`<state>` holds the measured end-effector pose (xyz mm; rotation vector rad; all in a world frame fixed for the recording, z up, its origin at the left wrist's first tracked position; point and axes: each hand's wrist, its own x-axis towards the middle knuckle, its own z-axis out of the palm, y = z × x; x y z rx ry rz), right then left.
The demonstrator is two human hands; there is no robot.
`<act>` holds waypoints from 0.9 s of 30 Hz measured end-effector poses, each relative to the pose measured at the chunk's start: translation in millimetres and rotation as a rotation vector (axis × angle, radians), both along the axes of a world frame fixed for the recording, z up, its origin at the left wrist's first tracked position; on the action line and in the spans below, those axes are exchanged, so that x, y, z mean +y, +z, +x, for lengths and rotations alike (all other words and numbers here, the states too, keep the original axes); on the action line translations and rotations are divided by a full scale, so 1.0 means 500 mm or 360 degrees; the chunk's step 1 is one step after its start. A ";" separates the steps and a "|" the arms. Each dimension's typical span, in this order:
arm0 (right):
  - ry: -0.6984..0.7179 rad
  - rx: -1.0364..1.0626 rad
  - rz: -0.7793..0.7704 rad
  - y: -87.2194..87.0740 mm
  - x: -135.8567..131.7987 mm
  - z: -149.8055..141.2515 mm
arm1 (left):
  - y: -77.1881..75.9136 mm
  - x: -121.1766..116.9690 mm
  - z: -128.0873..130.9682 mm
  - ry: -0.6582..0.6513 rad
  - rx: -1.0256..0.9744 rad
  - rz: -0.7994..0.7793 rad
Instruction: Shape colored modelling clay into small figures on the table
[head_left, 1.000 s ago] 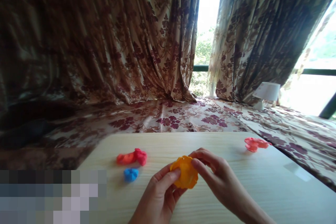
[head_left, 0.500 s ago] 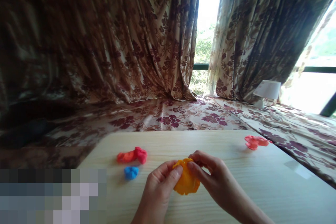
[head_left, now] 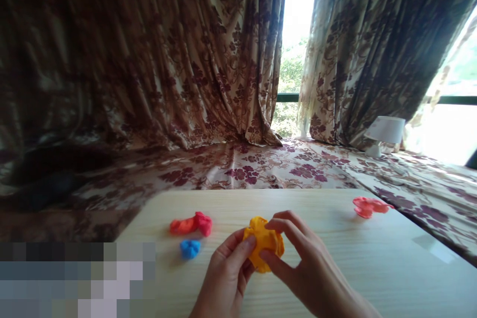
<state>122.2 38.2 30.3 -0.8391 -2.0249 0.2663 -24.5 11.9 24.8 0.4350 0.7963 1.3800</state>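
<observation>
A flattened yellow piece of modelling clay [head_left: 265, 243] with a ragged edge is held up over the near middle of the table. My left hand [head_left: 233, 261] pinches its left side, thumb on the face towards me and fingers behind. My right hand [head_left: 298, 248] is closed round the right side, with the thumb low on the clay and the fingertips near its upper right edge. To the left lie a small blue lump of clay [head_left: 190, 249] and, just beyond it, an orange-red roll of clay [head_left: 182, 225] touching a pinkish-red lump [head_left: 203, 224].
A coral-red clay shape [head_left: 369, 206] lies near the right edge of the pale wooden table [head_left: 320, 203]. Flowered cloth [head_left: 242, 171] spreads behind the table, with matching curtains [head_left: 223, 59] beyond. A white lamp [head_left: 385, 130] stands at the back right.
My right fingers have shifted from pinching the clay's top edge to spreading across its right side. The clay has turned slightly. The whole view has moved a little.
</observation>
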 end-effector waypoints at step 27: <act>0.0022 -0.0240 0.0160 -0.004 -0.008 0.001 | 0.000 0.006 -0.016 0.0016 0.0262 0.0094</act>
